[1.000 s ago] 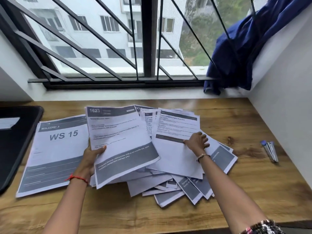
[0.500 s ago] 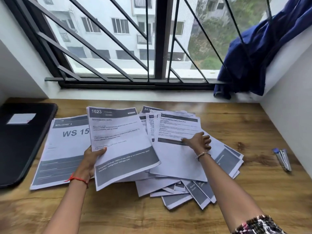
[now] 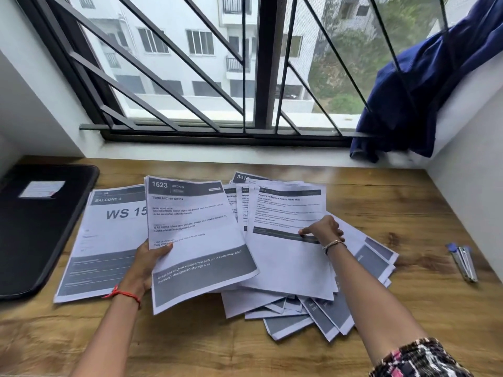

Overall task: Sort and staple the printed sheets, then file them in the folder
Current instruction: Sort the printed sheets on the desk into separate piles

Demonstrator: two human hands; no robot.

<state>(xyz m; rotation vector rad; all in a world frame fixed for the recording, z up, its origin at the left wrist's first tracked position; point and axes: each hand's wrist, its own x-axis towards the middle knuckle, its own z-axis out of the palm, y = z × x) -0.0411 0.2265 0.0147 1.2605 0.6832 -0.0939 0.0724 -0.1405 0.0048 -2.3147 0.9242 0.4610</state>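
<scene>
- The left hand [image 3: 147,266] holds the 1623 sheet [image 3: 196,240] by its left edge, thumb on top and fingers underneath. The page is lifted and tilted above the loose pile [image 3: 299,308]. Held by one edge, its far corner may sag, drag across the pages below and shift them.
- The right hand [image 3: 325,231] rests with bent fingers on the top sheet [image 3: 288,210] of the pile, forefinger stretched along its dark band. I cannot tell whether it pinches the paper or only presses it. If it slides that page, those under it may follow (they lie fanned and crooked, none squared).
- The likeliest mistake is in the sorting: most headers in the pile are covered, so a wrong page could join a set — and then be stapled in.
- The WS 15 sheet [image 3: 109,240] lies flat on the left, partly under the lifted page and just beside the black folder [image 3: 35,227], which lies closed at the left end of the desk [image 3: 408,202]. It is the only thing between the pile and the folder.
- What looks like the stapler [image 3: 464,263] lies well apart on the right, beyond the pile; reaching it needs a free hand, and both are busy.
- A blue cloth [image 3: 424,85] hangs at the right corner of the window grille [image 3: 190,63], clear of the papers.
</scene>
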